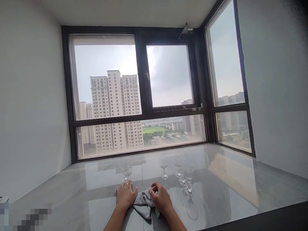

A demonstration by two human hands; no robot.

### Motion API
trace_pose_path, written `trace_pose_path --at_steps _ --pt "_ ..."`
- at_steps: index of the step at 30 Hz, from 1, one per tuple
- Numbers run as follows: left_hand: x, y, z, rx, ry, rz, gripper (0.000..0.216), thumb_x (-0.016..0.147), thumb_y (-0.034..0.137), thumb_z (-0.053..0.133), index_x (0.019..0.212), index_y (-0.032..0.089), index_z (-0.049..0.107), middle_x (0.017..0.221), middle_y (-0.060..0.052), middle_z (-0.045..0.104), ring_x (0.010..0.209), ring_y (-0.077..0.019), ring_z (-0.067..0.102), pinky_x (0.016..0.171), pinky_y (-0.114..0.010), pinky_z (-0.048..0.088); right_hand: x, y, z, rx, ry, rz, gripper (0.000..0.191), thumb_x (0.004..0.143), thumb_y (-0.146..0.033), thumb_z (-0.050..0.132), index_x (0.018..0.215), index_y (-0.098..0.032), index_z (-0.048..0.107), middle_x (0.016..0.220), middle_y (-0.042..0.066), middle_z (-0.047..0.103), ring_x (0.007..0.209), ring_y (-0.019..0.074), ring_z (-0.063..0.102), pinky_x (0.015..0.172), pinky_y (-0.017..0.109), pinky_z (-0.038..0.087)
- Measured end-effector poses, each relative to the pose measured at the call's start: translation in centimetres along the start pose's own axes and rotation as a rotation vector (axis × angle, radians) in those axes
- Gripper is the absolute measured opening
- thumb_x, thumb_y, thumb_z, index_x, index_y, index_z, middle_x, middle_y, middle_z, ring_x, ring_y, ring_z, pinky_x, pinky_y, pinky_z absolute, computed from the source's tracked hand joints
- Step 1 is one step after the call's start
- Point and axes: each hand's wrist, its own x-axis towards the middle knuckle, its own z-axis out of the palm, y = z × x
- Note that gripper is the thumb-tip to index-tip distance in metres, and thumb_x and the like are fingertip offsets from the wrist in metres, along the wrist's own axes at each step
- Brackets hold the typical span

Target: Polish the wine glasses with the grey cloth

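On the glossy ledge (60, 199), a grey cloth (142, 206) lies crumpled — the right hand (161, 198) holds it in narrowly curled fingers. Beside it, the left hand (126, 194) is at the foot of a stemmed glass (127, 170) — whether those fingers grip it, I cannot tell. Four more glasses (189, 191) stand to the right, before a dark-framed window (140, 64).

We see a light grey cloth (143, 205) with darker shading in its folds, and clear, colourless glasses (190, 191). Our sill (60, 195) is pale grey, faintly marbled. Through dark brown window frames (140, 77) we see a beige tower (114, 99) patterned with rows of dark windows, and a green field (154, 129).
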Motion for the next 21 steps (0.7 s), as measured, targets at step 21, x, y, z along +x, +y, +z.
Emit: trace_pose_path --at_steps 21 --pt "1.0 -4.6 -1.3 0.022 -0.057 -0.083 0.068 0.093 0.051 0.042 0.153 0.021 0.049 0.164 -0.012 0.044 0.154 -0.0369 0.031 0.125 -0.064 0.008 0.2 0.7 0.3 0.004 0.019 0.003 0.022 0.087 -0.034 0.056 0.103 -0.023 0.068 0.094 0.005 0.077 0.091 0.0210 0.071 0.080 0.028 0.045"
